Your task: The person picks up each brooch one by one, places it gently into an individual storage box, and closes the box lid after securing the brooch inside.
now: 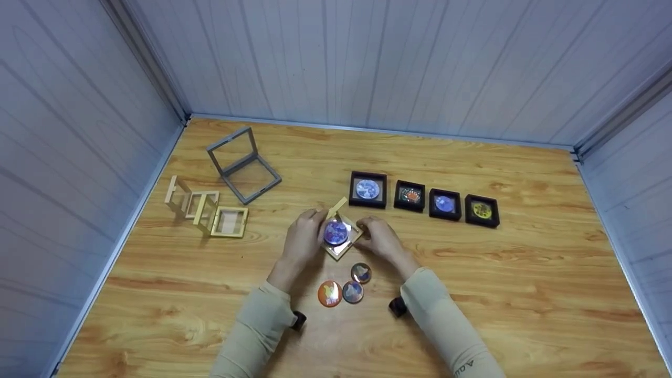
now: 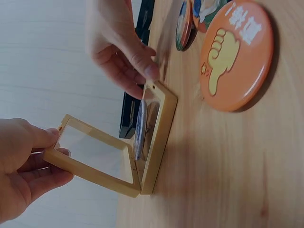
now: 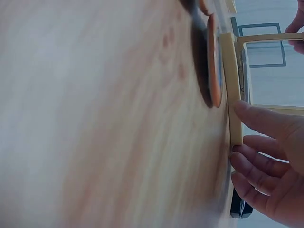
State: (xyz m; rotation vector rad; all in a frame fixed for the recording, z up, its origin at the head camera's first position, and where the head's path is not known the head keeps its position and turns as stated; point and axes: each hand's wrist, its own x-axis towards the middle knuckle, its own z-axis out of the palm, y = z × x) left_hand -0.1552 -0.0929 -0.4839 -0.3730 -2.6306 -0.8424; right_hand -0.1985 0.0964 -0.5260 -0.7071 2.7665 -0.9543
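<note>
A hinged yellow display frame with clear film stands open between both hands, in the middle of the head view. Its lower half [image 2: 161, 135] lies flat on the table, and a round purple-blue badge [image 1: 336, 232] rests on that film. My left hand [image 1: 303, 236] pinches the far edge of the raised half [image 2: 90, 176] between thumb and fingers. At a corner of the lower half, my right hand [image 1: 382, 239] grips the rim, thumb on top. Nearer to me lie an orange badge [image 1: 330, 293] and two dark picture badges [image 1: 353, 292], close together.
Black frames holding badges, one larger [image 1: 368, 203] than the others, line up at the back right. At the left stand an open grey frame [image 1: 268, 191], an open yellow frame [image 1: 242, 223] and an open light wooden-coloured frame [image 1: 172, 190]. Panel walls [image 1: 357, 63] enclose the wooden table [image 1: 525, 294].
</note>
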